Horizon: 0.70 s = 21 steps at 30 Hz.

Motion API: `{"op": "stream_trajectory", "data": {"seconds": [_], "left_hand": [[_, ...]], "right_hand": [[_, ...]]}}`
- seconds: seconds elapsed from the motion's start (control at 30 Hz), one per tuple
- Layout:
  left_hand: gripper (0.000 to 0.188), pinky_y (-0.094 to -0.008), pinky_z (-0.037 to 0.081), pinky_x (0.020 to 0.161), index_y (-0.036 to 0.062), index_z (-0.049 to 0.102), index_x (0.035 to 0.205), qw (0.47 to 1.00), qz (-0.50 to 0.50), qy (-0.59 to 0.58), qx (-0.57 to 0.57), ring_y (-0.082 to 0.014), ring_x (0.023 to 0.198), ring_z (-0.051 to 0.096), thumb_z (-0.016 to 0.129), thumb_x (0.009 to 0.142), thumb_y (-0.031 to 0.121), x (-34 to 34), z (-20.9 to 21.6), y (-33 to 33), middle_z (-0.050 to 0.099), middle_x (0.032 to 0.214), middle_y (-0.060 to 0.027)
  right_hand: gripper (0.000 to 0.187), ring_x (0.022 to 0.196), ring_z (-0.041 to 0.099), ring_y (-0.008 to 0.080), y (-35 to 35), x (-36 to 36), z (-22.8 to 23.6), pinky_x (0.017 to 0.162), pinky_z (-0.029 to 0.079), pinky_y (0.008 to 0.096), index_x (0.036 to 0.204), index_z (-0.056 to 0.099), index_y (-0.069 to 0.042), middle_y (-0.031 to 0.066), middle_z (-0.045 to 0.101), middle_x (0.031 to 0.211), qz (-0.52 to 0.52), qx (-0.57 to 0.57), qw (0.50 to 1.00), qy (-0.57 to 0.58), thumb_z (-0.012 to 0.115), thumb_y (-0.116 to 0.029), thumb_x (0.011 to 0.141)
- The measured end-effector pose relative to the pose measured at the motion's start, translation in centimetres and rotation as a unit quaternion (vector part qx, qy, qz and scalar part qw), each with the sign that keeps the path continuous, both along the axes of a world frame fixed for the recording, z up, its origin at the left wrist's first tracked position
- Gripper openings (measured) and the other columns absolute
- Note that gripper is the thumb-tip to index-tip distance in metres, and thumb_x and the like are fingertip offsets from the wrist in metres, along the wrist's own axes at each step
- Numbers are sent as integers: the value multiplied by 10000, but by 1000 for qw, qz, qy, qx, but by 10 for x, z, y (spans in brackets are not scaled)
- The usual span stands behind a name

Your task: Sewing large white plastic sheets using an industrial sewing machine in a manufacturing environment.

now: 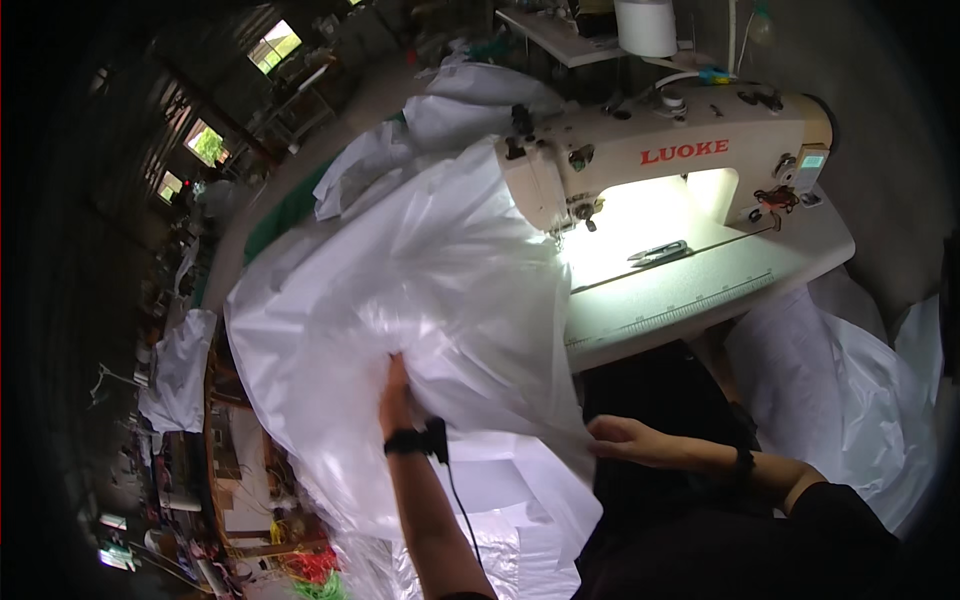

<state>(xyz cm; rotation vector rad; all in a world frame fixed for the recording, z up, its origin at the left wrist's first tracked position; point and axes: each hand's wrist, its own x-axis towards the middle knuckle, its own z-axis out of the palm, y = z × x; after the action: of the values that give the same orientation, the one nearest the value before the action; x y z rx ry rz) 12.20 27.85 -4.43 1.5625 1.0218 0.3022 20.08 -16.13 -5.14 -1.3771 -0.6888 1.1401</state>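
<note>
A large white plastic sheet [470, 290] drapes over the left side of the sewing machine's bed and hangs down toward me. Its upper right part lies beside the needle area of the sewing machine [670, 160]. My left hand [396, 395] is against the middle of the sheet, with its fingers mostly hidden in the bright folds. At the sheet's right edge, below the machine bed, my right hand [630, 441] has its fingers closed on the border. Small thread snips [660, 253] lie on the lit bed, away from both hands.
More white sheeting [840, 390] hangs at the right, below the machine. Bunched white material [470, 95] lies behind the sheet. A thread cone [646, 28] stands at the back. At lower left are a wooden frame [212, 450] and red and green strands [318, 570].
</note>
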Motion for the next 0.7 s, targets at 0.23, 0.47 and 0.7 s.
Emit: {"op": "stream_trajectory", "data": {"seconds": [0.23, 0.47, 0.7], "left_hand": [[507, -439, 501, 871, -10, 630, 1223, 843, -36, 406, 350, -338, 1087, 611, 466, 1028, 429, -35, 67, -71, 646, 1154, -254], [250, -318, 477, 911, -16, 629, 1134, 976, 62, -153, 143, -224, 1018, 619, 646, 920, 113, -111, 14, -321, 648, 1128, -92], [402, -298, 485, 888, -10, 552, 1276, 970, 103, -218, -15, -170, 979, 608, 543, 1026, 304, -186, -38, -243, 649, 1099, -80]], "right_hand": [[414, 866, 666, 179, 29, -11, 12, 818, 508, 304, 1162, 643, 15, 102, 705, 937, 14, 12, 997, -80, 668, -345, 958], [411, 614, 654, 287, 42, -26, 19, 569, 465, 379, 861, 676, 28, 172, 635, 698, 29, 81, 976, -198, 676, -375, 941], [287, 745, 489, 52, 10, 11, 9, 631, 425, 283, 872, 624, -26, -53, 557, 792, -148, 111, 977, -102, 588, -278, 1004]]}}
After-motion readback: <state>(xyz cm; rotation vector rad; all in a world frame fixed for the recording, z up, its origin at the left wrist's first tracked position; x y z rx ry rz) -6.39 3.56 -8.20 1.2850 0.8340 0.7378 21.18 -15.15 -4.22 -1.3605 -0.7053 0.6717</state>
